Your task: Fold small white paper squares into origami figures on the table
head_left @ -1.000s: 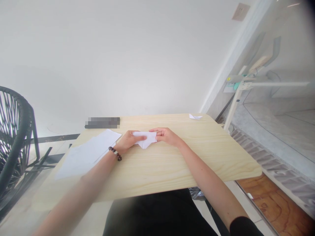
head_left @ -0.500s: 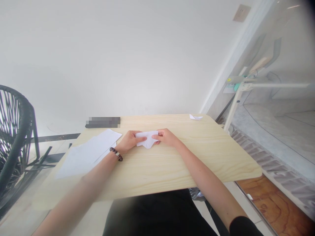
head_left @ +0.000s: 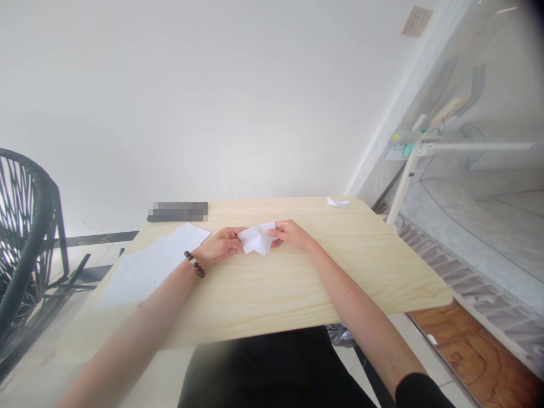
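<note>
A small piece of folded white paper (head_left: 258, 238) is held between my two hands, above the middle of the wooden table (head_left: 263, 300). My left hand (head_left: 221, 245), with a dark bead bracelet (head_left: 195, 264) on its wrist, pinches the paper's left end. On the other side, my right hand (head_left: 288, 234) grips the right end, thumb on top and fingers behind. Creases run through the paper, and a flap points down toward me. The fingers behind it are partly hidden.
White sheets (head_left: 140, 271) lie on the table's left side, partly under my left forearm. A dark, pixelated object (head_left: 177, 212) sits at the back left edge. Another folded white paper (head_left: 338, 203) rests at the back right. A dark woven chair (head_left: 32, 238) stands left.
My left hand has slid outward to the paper's left end, its thumb no longer lying across the front. The folded paper has tilted and shifted slightly right, showing more of its creased face.
</note>
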`<state>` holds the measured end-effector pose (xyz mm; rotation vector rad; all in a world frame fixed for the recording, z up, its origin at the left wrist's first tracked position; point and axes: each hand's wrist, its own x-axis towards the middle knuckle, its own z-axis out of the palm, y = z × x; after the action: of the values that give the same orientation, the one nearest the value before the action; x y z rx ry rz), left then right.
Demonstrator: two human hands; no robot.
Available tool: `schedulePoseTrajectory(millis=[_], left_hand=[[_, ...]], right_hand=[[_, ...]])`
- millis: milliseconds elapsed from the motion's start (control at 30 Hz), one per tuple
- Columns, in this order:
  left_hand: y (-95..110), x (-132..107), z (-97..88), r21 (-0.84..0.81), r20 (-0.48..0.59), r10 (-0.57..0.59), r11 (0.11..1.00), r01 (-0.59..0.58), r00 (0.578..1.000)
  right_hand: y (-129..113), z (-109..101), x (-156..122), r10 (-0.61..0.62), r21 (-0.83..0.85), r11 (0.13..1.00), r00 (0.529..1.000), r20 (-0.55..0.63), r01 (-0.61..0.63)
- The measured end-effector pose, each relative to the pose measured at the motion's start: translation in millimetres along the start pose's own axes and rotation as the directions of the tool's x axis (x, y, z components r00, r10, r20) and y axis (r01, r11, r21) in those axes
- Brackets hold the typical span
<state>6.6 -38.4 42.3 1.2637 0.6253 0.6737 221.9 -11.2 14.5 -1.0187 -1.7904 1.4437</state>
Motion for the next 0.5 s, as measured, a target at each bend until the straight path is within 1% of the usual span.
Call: schedulePoseTrajectory(millis=[67, 133, 233, 300, 400, 500], left_hand=[[1.5, 0.2, 2.7, -0.006, -0.04, 0.007, 1.0, -0.007, 0.999], [1.3, 1.4, 4.6, 0.037, -0.103, 0.014, 0.999, -0.011, 0.995], [-1.0, 3.2, 5.4, 0.2, -0.21, 0.033, 0.98, 0.01, 0.977], [-2.5, 3.5, 5.4, 0.333, -0.264, 0.05, 0.942, 0.043, 0.963], [-3.1, 2.9, 5.9, 0.456, -0.314, 0.088, 0.887, 0.069, 0.945], [-3.3, 2.9, 5.2, 0.483, -0.328, 0.136, 0.874, 0.043, 0.935]], right_hand=[[-0.3, 1.5, -0.7, -0.008, 0.0, 1.0, 1.0, -0.017, 0.008], [-0.8, 4.2, -1.4, -0.021, -0.019, 1.0, 0.999, -0.046, 0.02], [-2.4, 9.3, -2.3, -0.049, -0.066, 0.997, 0.995, -0.088, 0.043], [-4.1, 12.4, -2.8, -0.059, -0.093, 0.994, 0.993, -0.098, 0.049], [-6.9, 15.8, -3.5, -0.063, -0.127, 0.991, 0.993, -0.102, 0.049], [-9.0, 16.6, -4.4, -0.062, -0.137, 0.989, 0.995, -0.08, 0.05]])
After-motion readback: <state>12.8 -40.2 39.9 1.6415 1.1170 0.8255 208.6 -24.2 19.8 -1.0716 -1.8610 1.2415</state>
